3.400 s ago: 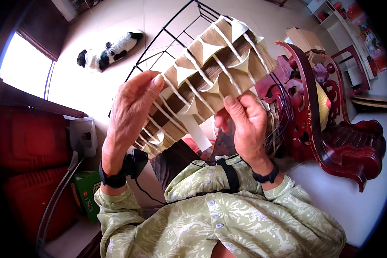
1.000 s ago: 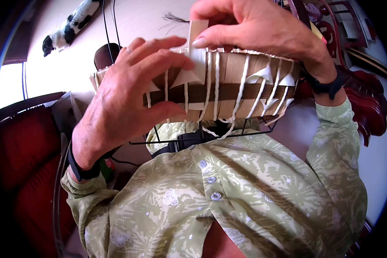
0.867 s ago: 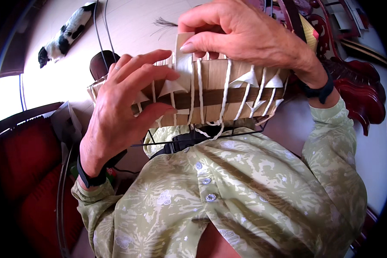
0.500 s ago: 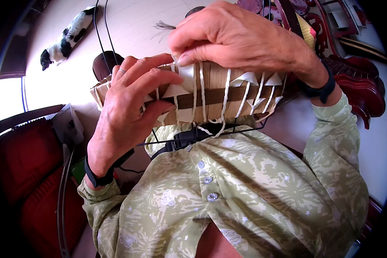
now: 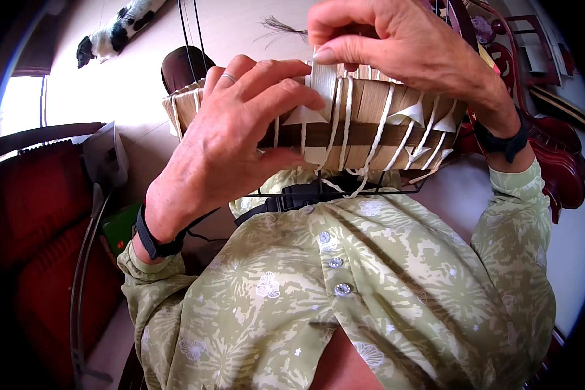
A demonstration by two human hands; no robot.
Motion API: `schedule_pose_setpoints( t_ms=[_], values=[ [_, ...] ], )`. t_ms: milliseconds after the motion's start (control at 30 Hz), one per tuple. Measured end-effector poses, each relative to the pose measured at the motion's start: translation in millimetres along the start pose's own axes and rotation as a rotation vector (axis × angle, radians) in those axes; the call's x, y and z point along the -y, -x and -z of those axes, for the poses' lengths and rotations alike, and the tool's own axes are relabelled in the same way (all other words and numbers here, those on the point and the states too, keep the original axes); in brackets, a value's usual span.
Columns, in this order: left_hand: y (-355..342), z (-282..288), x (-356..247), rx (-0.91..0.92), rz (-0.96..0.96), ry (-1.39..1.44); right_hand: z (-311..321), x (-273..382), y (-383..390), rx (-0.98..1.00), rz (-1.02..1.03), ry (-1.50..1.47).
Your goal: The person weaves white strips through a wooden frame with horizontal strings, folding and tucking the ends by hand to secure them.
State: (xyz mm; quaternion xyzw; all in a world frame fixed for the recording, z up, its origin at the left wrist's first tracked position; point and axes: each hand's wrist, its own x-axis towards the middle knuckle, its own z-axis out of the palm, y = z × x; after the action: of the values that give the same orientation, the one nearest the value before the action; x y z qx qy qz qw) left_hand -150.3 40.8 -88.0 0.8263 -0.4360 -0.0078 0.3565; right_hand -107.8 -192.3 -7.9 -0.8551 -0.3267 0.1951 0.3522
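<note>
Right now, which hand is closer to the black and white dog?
Left. In the picture, the left hand is below and to the right of the dog; the right hand is much farther right, pinching the white strip.

- Brightest at the window (image 5: 23,110), far left, burnt to white;
- Dim over the red surfaces (image 5: 42,201) at left;
- Streaked with shadow across the shirt (image 5: 403,292);
- Bowed and black toward the rim
</note>
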Motion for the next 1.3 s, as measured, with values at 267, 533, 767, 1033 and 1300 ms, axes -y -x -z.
schedule_pose_setpoints(
  t_ms=[267,533,767,1033,1300],
  values=[
    [5,-5,-8,0.013,0.018,-0.074,-10,5,-7,0.17,-0.062,-0.066],
    [14,-10,4,-0.058,-0.123,-0.119,-27,-7,-8,0.048,0.201,0.191],
    [18,-14,12,-0.12,-0.117,-0.113,-54,19,41,-0.44,0.137,0.427],
    [16,-16,9,-0.134,-0.078,-0.089,-114,44,80,-0.219,-0.734,-0.608],
    [16,-18,6,-0.152,-0.06,-0.075,-130,29,88,-0.357,-0.678,-0.88]
  ],
)
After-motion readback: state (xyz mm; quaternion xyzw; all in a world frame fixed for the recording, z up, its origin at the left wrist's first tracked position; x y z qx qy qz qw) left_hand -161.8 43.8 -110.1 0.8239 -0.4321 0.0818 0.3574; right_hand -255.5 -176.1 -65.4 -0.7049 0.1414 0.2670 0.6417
